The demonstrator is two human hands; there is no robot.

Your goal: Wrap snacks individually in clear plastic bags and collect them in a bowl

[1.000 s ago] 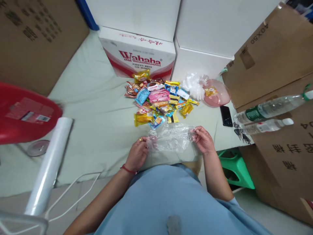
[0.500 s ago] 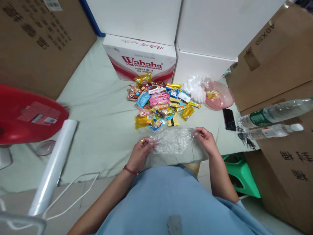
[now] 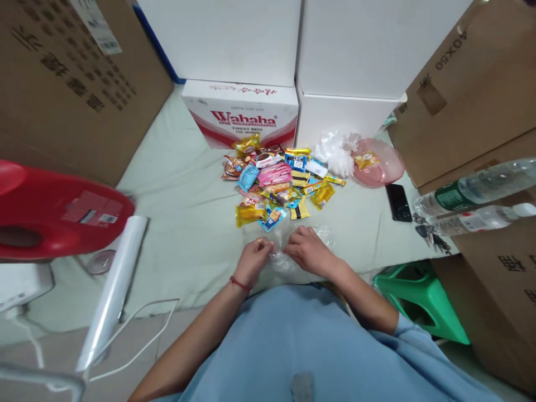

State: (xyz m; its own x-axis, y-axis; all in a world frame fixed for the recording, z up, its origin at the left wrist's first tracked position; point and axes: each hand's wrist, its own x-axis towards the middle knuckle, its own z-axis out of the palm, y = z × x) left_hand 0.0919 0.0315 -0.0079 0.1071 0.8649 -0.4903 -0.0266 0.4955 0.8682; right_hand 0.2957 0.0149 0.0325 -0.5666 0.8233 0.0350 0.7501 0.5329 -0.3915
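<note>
Both forearms angled in from the lower frame and met at centre. The left hand (image 3: pixel 255 258) and right hand (image 3: pixel 307 251) each pinched the crumpled clear plastic bag (image 3: pixel 280 258), fingers curled, just below the snack pile (image 3: pixel 276 178).

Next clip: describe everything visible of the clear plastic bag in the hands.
The clear plastic bag is thin, see-through film, crinkled and bunched. It sits at the near edge of the pale cloth, just short of the snack pile. The left hand and right hand grip it close together; a loose part shows beyond the right hand. Nothing shows inside.
</note>
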